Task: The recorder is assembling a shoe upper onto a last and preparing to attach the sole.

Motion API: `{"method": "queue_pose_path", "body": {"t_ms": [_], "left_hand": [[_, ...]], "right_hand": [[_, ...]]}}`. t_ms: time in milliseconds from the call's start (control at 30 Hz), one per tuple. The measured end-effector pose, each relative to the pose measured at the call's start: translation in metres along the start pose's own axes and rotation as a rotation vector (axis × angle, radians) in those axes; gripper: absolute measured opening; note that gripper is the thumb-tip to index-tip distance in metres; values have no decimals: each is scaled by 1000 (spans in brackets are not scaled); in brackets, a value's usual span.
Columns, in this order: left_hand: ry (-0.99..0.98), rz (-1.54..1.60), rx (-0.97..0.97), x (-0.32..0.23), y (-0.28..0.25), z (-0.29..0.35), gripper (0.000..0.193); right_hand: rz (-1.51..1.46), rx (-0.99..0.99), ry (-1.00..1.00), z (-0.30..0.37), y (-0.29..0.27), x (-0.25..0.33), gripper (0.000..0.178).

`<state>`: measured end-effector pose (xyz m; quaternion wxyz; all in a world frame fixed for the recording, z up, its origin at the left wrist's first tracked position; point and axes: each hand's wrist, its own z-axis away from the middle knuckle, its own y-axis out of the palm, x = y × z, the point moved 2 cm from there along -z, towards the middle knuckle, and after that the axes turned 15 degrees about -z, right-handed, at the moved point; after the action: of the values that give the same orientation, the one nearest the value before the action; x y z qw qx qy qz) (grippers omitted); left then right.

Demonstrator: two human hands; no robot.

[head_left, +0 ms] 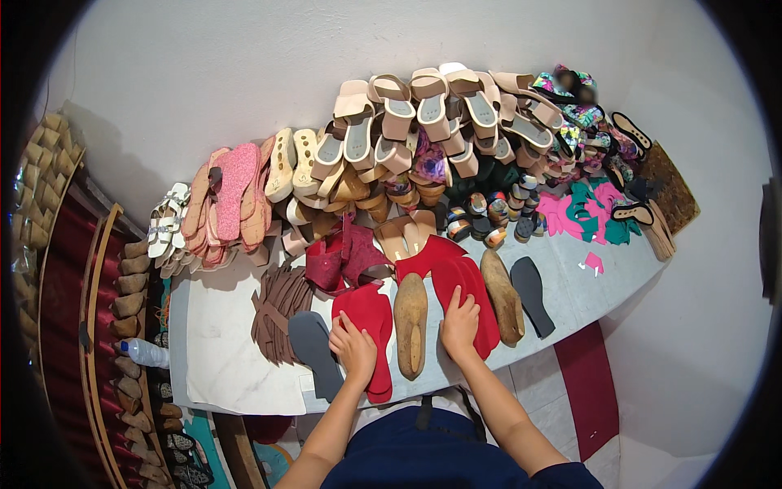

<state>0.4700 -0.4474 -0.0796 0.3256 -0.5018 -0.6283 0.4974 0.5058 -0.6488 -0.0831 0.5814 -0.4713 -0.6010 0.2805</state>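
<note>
My left hand [353, 350] lies with fingers outstretched on a stack of red insole-shaped pieces [376, 387]. On the right, my right hand [461, 328] rests, fingers extended, on another stack of red insole-shaped pieces [489, 330]. Between the two stands a worn wooden shoe last [410, 322]; a second last [503, 301] lies right of the red stack. A dark grey sole [533, 297] is at the far right of this row, and a grey sole [314, 350] sits beside my left hand. Brown strap-like pieces [281, 314] are heaped farther left.
Beige heeled sandals [432, 110] are piled against the wall, with pink soles [239, 191] at left and pink and green scraps [586, 213] at right. Dark red uppers [342, 253] lie beyond my hands. A water bottle [147, 353] and racks of lasts [130, 306] flank the table [208, 359].
</note>
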Motion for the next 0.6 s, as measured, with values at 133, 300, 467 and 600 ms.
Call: {"method": "queue_pose_path", "body": {"t_ms": [133, 300, 467, 600], "left_hand": [[13, 40, -33, -13, -14, -1, 53], [283, 468, -6, -55, -35, -6, 50], [81, 1145, 528, -102, -9, -1, 48], [-282, 1622, 1154, -135, -4, 3, 41]], "right_hand": [[-142, 201, 117, -8, -9, 0, 71], [-736, 68, 72, -13, 7, -38, 48], [-1365, 141, 285, -12, -1, -44, 31], [-1298, 289, 213, -13, -13, -45, 32]]}}
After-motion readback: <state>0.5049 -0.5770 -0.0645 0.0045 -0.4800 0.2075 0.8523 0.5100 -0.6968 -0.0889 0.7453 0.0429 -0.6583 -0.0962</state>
